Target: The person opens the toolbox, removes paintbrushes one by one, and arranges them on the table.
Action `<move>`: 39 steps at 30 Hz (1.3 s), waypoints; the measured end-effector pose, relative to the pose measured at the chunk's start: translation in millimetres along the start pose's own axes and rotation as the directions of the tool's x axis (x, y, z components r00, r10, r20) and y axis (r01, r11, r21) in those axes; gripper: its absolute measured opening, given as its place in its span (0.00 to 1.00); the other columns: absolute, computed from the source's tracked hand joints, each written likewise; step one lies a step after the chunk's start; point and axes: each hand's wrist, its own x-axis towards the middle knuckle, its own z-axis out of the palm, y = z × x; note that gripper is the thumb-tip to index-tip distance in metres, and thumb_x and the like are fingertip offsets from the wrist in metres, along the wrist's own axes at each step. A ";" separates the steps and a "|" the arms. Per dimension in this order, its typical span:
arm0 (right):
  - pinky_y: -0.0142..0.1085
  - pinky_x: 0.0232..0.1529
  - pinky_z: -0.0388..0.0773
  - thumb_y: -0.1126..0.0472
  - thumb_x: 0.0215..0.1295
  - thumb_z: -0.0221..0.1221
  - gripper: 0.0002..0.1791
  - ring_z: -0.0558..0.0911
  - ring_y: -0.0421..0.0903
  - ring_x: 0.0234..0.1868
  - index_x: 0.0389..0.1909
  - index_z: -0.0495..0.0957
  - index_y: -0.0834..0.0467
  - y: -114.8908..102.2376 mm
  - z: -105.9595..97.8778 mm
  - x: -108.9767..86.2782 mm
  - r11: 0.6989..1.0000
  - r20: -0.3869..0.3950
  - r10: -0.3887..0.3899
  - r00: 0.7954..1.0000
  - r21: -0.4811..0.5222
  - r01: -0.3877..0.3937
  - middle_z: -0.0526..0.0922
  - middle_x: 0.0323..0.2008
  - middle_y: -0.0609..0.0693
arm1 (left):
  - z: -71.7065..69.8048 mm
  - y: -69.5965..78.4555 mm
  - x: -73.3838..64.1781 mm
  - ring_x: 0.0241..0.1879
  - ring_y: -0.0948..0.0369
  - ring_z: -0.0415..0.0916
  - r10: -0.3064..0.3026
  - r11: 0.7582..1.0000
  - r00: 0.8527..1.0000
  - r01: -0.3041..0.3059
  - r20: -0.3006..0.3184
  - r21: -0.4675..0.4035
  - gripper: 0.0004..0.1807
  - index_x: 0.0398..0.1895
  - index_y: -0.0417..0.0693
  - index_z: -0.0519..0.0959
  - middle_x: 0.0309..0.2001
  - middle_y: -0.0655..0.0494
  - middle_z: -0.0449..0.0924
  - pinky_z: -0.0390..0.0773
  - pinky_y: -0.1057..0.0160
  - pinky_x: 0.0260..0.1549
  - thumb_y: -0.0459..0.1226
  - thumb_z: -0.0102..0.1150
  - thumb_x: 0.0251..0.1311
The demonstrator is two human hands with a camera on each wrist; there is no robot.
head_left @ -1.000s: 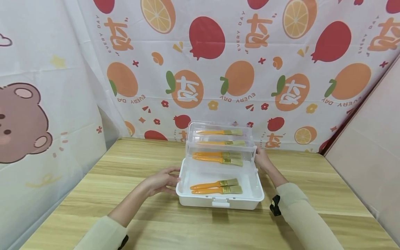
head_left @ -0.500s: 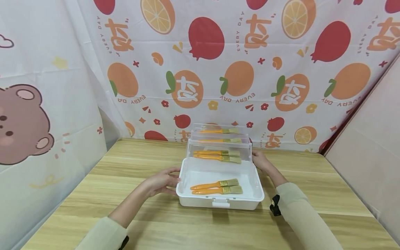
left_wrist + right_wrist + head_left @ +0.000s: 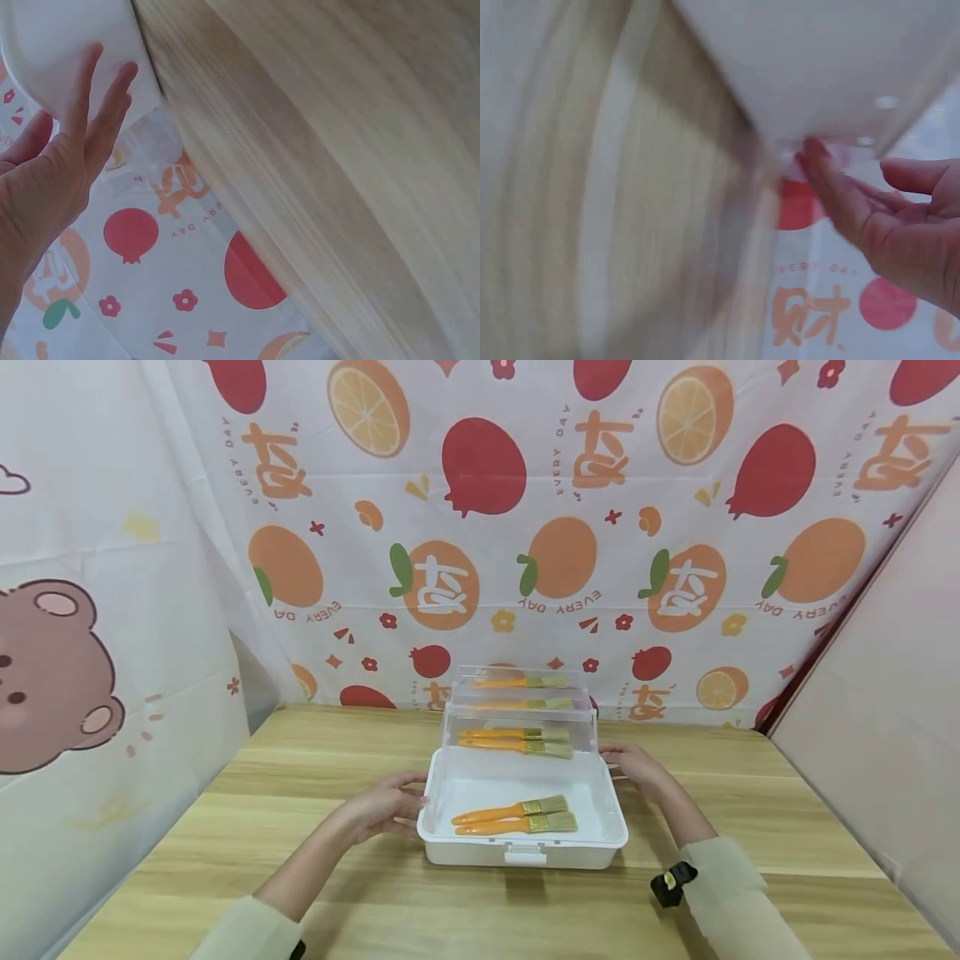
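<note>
A white plastic storage box point(image 3: 480, 853) stands on the table with its clear upper tiers point(image 3: 587, 727) folded back behind it. Two paintbrushes point(image 3: 517, 827) with orange handles lie in the base. More paintbrushes point(image 3: 513, 747) lie in the clear tiers. My left hand point(image 3: 382, 810) rests against the box's left side, fingers extended and spread along the white wall in the left wrist view. By the back right corner is my right hand point(image 3: 637, 768), its fingers loosely extended; in the right wrist view the fingertips point(image 3: 815, 146) are at the corner, contact unclear.
The wooden table point(image 3: 360, 906) reaches back to a hanging fruit-print cloth point(image 3: 495, 560), close behind the tiers. A bear-print cloth point(image 3: 172, 635) hangs at the left, and a pale panel point(image 3: 885, 693) bounds the right. A white latch point(image 3: 525, 857) sits on the box front.
The clear tiers have tilted further back and down. My right hand has moved slightly away from them at the back corner. My left hand stays at the box's side.
</note>
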 end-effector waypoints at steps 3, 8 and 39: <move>0.47 0.50 0.71 0.64 0.72 0.40 0.24 0.70 0.63 0.54 0.61 0.56 0.76 -1.3 -0.4 -18.6 0.999 -0.021 0.006 1.000 0.044 -0.005 0.63 0.58 0.71 | -0.2 -0.1 -0.2 0.44 0.47 0.74 0.005 1.000 1.000 -0.005 0.005 0.009 0.28 0.65 0.31 0.52 0.56 0.30 0.64 0.75 0.47 0.39 0.29 0.47 0.63; 0.45 0.46 0.74 0.61 0.70 0.46 0.26 0.71 0.62 0.54 0.61 0.58 0.75 1.9 -1.3 -44.9 0.996 0.022 -0.029 0.999 0.087 0.027 0.65 0.57 0.70 | 0.2 0.6 -1.3 0.44 0.46 0.74 0.011 0.999 1.000 -0.011 0.003 0.032 0.28 0.64 0.30 0.53 0.54 0.32 0.66 0.75 0.48 0.39 0.29 0.47 0.62; 0.47 0.42 0.76 0.65 0.66 0.50 0.26 0.74 0.54 0.49 0.59 0.58 0.76 7.8 5.5 -63.4 0.996 0.098 -0.057 0.994 0.077 0.049 0.70 0.52 0.67 | 51.4 35.1 -0.2 0.29 0.52 0.77 0.585 0.271 0.795 -0.006 -0.160 0.962 0.05 0.28 0.38 0.77 0.28 0.48 0.78 0.76 0.58 0.25 0.26 0.64 0.47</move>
